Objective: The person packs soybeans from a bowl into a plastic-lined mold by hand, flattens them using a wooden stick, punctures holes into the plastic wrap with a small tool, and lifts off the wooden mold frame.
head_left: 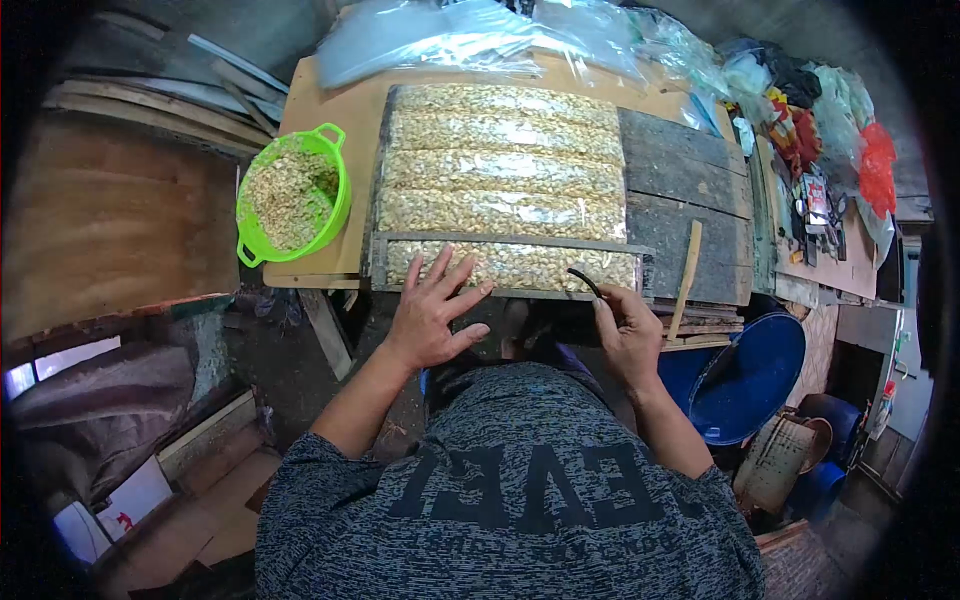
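Observation:
Several long rows of pale chips under clear plastic (505,170) lie on the work table. A narrow wooden frame (510,238) surrounds the nearest row (530,267). My left hand (435,310) rests with spread fingers on the left part of that row, over the frame's near edge. My right hand (630,330) is closed on a thin, dark curved tool (583,280), whose tip is over the right part of the same row. A green basket (335,215) holding loose pale chips (290,195) stands left of the rows.
Clear plastic sheets (430,40) lie along the table's far edge. Dark boards (685,190) and a light wooden stick (686,275) are at the right. Beyond them are bags (878,165) and small items. A blue barrel (750,375) stands low at the right.

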A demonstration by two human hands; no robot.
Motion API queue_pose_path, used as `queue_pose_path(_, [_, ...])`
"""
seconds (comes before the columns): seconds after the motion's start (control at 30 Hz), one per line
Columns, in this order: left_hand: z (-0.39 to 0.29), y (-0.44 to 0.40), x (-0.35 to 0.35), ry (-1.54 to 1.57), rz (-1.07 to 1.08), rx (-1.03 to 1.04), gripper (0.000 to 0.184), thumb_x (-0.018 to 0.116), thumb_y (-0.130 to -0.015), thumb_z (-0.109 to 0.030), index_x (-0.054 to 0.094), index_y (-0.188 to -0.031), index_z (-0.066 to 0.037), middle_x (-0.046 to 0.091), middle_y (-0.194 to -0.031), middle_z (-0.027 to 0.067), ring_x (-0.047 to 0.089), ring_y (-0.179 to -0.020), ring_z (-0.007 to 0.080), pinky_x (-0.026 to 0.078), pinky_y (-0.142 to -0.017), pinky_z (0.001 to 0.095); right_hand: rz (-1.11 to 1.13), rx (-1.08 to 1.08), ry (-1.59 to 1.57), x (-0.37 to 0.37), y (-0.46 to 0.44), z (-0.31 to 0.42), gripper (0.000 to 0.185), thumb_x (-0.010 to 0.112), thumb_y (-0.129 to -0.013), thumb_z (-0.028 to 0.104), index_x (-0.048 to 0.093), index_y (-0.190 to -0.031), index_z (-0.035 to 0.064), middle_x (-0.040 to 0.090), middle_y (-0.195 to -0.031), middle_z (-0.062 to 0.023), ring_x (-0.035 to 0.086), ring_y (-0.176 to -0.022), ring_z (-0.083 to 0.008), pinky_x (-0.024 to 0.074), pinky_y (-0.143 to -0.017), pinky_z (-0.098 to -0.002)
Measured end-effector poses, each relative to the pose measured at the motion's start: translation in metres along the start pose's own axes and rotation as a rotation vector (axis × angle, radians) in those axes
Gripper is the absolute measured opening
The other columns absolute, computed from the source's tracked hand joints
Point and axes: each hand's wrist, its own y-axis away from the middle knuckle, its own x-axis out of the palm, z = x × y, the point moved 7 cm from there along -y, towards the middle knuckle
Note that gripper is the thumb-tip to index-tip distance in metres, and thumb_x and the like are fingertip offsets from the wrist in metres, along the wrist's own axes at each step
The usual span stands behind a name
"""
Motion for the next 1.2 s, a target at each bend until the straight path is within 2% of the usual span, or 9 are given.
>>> queue_pose_path(0.13, [0.003, 0.006, -0.001, 0.056, -0.033, 0.018, 0.056, 0.068, -0.086, -0.048, 0.062, -0.136, -0.023, 0.044, -0.154, 0.0112, 0.031, -0.146, 0.0379, 0.016, -0.119, 0.0591, 0.052, -0.006, -0.024, 0.024, -0.002, 0.010, 0.016, 0.071, -0.088, 0.006, 0.069, -0.104, 0.0018, 0.070, -0.089, -0.0136, 0.069, -0.076, -0.0226, 0.0535, -0.068, -0.0311])
queue_pose_path(0.2, [0.006, 0.008, 0.001, 0.057, -0.033, 0.014, 0.056, 0.068, -0.086, -0.048, 0.062, -0.136, -0.023, 0.044, -0.153, 0.0112, 0.032, -0.146, 0.0378, 0.017, -0.119, 0.0587, 0.062, -0.131, -0.016, 0.036, -0.003, 0.026, 0.016, 0.071, -0.089, 0.006, 0.069, -0.104, 0.0021, 0.070, -0.088, -0.0142, 0.069, -0.075, -0.0244, 0.0537, -0.068, -0.0319])
queue_pose_path(0.27, [0.007, 0.009, 0.002, 0.059, -0.034, 0.011, 0.056, 0.068, -0.086, -0.047, 0.062, -0.136, -0.022, 0.045, -0.153, 0.0111, 0.032, -0.146, 0.0377, 0.017, -0.119, 0.0584, 0.118, -0.116, -0.002, 0.046, -0.005, 0.034, 0.017, 0.072, -0.088, 0.007, 0.069, -0.104, 0.0028, 0.069, -0.088, -0.0151, 0.070, -0.077, -0.0277, 0.0542, -0.068, -0.0336])
queue_pose_path(0.37, [0.007, 0.009, 0.001, 0.070, -0.043, 0.008, 0.056, 0.068, -0.086, -0.047, 0.062, -0.136, -0.021, 0.046, -0.152, 0.0113, 0.032, -0.146, 0.0371, 0.017, -0.119, 0.0585, 0.162, -0.259, 0.096, 0.059, -0.005, 0.047, 0.022, 0.072, -0.085, 0.007, 0.068, -0.107, 0.0050, 0.068, -0.088, -0.0152, 0.069, -0.078, -0.0315, 0.0543, -0.068, -0.0371])
queue_pose_path(0.47, [0.008, 0.009, 0.000, 0.050, -0.064, 0.025, 0.056, 0.068, -0.086, -0.049, 0.064, -0.133, -0.020, 0.048, -0.151, 0.0100, 0.034, -0.145, 0.0357, 0.018, -0.119, 0.0570, 0.172, -0.331, 0.179, 0.067, -0.005, 0.049, 0.024, 0.071, -0.086, 0.006, 0.067, -0.109, 0.0060, 0.068, -0.088, -0.0147, 0.068, -0.078, -0.0314, 0.0538, -0.066, -0.0376])
queue_pose_path(0.6, [0.008, 0.009, -0.001, 0.067, -0.065, 0.037, 0.056, 0.069, -0.086, -0.048, 0.064, -0.134, -0.019, 0.047, -0.151, 0.0108, 0.034, -0.145, 0.0362, 0.019, -0.118, 0.0576, 0.245, -0.329, 0.241, 0.069, -0.002, 0.051, 0.026, 0.071, -0.085, 0.005, 0.067, -0.111, 0.0072, 0.067, -0.088, -0.0140, 0.068, -0.078, -0.0317, 0.0536, -0.066, -0.0380])
queue_pose_path(0.77, [0.013, 0.014, -0.004, 0.093, -0.078, 0.025, 0.056, 0.070, -0.085, -0.048, 0.064, -0.133, -0.019, 0.046, -0.151, 0.0125, 0.035, -0.144, 0.0363, 0.019, -0.118, 0.0578, 0.115, -0.290, 0.151, 0.057, -0.006, 0.057, 0.021, 0.071, -0.087, 0.006, 0.068, -0.107, 0.0062, 0.069, -0.090, -0.0142, 0.069, -0.079, -0.0310, 0.0543, -0.068, -0.0371])
queue_pose_path(0.97, [0.030, 0.030, -0.022, 0.038, -0.092, -0.056, 0.056, 0.071, -0.082, -0.048, 0.067, -0.129, -0.018, 0.045, -0.152, 0.0141, 0.038, -0.142, 0.0359, 0.018, -0.118, 0.0578, 0.174, -0.180, 0.075, 0.072, -0.010, 0.056, 0.019, 0.072, -0.087, 0.008, 0.069, -0.106, 0.0038, 0.070, -0.091, -0.0155, 0.070, -0.081, -0.0306, 0.0549, -0.071, -0.0359])
queue_pose_path(1.2, [0.039, 0.040, -0.026, 0.059, -0.105, -0.060, 0.055, 0.071, -0.082, -0.044, 0.066, -0.130, -0.016, 0.048, -0.150, 0.0134, 0.038, -0.143, 0.0337, 0.017, -0.119, 0.0585, 0.245, -0.303, 0.101, 0.100, -0.012, 0.067, 0.022, 0.071, -0.086, 0.006, 0.068, -0.108, 0.0050, 0.068, -0.089, -0.0147, 0.068, -0.078, -0.0318, 0.0540, -0.067, -0.0381])
